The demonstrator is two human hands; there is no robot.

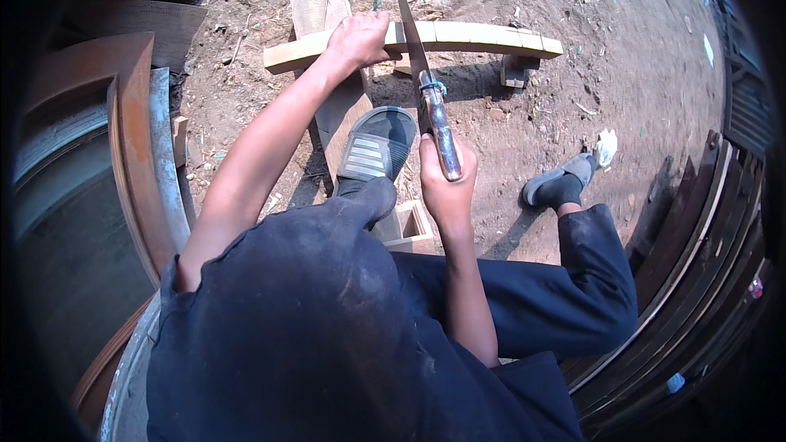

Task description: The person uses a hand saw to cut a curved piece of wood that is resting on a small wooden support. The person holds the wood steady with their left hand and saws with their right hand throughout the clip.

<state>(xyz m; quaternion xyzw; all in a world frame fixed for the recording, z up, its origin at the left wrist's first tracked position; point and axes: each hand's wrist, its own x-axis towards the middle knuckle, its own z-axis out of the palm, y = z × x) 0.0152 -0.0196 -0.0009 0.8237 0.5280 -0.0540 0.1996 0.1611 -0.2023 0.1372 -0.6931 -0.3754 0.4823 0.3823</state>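
My left hand (360,37) is closed over a pale wooden batten (467,34) lying crosswise, with several crosswise kerfs or lines along its right part. My right hand (446,176) grips a handsaw (435,115) by its worn handle, which has a blue tie; the long blade crosses the batten just right of my left hand. Under the batten's left part runs a wide plank (336,131); a small block (514,72) sits under its right end. My left foot in a striped sandal (368,147) rests at the plank.
Old wooden frames (131,74) and boards lean at the left. Long dark timbers (679,254) line the right side. Wood scraps, chips and litter lie on the dirt ground (606,57). A small wooden box (419,229) is beside my left foot. My right leg bends out rightward.
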